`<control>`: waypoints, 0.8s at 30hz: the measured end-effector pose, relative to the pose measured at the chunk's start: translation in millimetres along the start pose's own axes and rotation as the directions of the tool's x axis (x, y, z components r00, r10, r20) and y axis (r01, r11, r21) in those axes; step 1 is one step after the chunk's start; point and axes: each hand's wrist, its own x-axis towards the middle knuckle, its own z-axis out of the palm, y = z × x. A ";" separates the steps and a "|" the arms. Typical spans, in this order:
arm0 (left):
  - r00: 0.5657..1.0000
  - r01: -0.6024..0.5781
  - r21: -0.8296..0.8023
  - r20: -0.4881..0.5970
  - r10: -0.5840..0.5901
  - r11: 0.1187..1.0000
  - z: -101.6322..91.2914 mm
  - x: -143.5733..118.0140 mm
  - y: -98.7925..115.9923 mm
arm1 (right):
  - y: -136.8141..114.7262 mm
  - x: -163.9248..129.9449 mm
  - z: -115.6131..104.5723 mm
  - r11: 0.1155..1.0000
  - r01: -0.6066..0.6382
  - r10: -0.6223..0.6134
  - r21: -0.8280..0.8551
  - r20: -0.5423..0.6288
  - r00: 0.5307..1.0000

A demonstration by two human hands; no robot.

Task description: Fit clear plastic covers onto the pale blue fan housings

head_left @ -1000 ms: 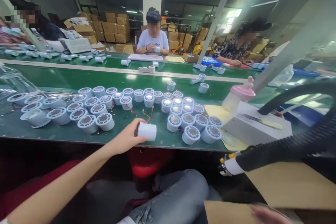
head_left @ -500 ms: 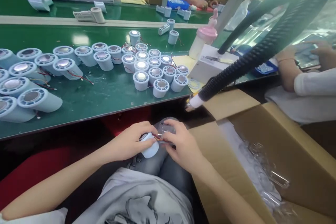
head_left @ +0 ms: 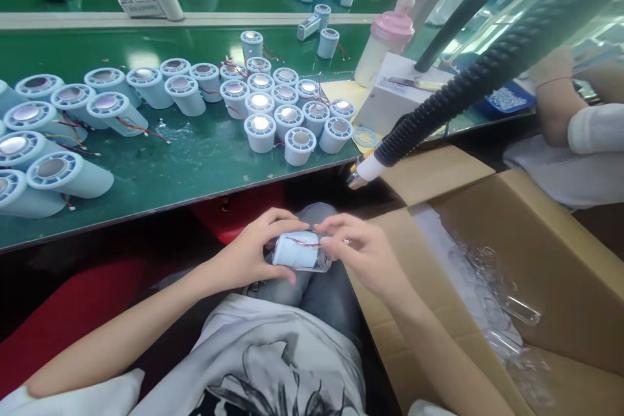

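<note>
Hiding the near-left end of the pale blue cylinder [head_left: 299,251], the left hand [head_left: 273,247] clamps round it, thumb below, fingers above; which end bears the ringed face, I can't tell. A clear cup [head_left: 324,262] shows around the cylinder, poking out past its right end, its rim hard to make out. Over on the right, the right hand [head_left: 363,247] has fingertips pinched on the red wires [head_left: 303,243], covering part of them — a white plug [head_left: 346,241] peeps out beyond. So the cylinder sits between the two hands, above the lap, below the tabletop [head_left: 195,156] edge, lying on its side, long axis running left to right, nearly level. More cylinders [head_left: 71,175] stand up there, the leftmost cut off by the frame.
</note>
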 end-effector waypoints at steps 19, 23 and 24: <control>0.988 0.146 -0.369 0.106 -0.114 0.918 -0.5 -8.3 16.4 | 12.7 -16.6 -17.6 0.970 0.237 -0.218 -0.050 0.240 0.946; 0.992 0.103 -0.330 0.098 -0.075 0.938 0.9 -9.5 16.9 | 11.4 -17.1 -16.9 0.987 0.152 -0.158 0.044 0.227 0.961; 0.993 0.096 -0.320 0.096 -0.068 0.943 1.1 -9.6 17.1 | 11.1 -17.3 -16.8 0.989 0.128 -0.141 0.068 0.227 0.964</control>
